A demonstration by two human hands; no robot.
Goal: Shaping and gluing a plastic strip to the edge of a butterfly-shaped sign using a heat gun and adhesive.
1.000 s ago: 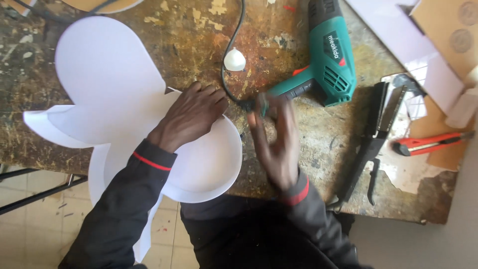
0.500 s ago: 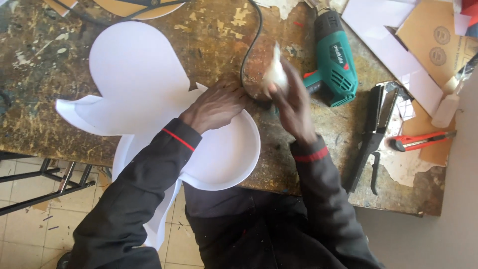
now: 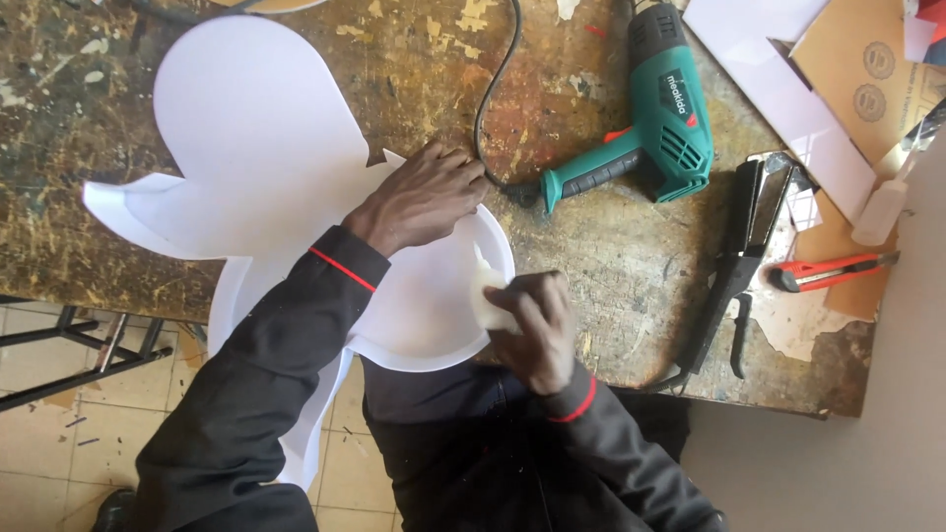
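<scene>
Sheet [image 3: 256, 148], white and cut in rounded lobes, is spread on the worn bench [image 3: 89, 118], its lower part overhanging the near edge. It is pressed flat by the left hand [image 3: 424, 197], fingers spread. A pale pad [image 3: 490, 300] is pinched in the closed right hand [image 3: 537, 330] against the sheet's edge. A green drill [image 3: 660, 128] lies just beyond.

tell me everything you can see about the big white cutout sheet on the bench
The white sheet is a large flat cutout with rounded lobes and a pointed tab at its left, smooth and matte, like thin plastic or card. It lies flat on the worn bench, its lower part overhanging the near edge. The left hand presses down on it near a small notch. The right hand holds a pale pad against its rounded lobe's edge.
</scene>
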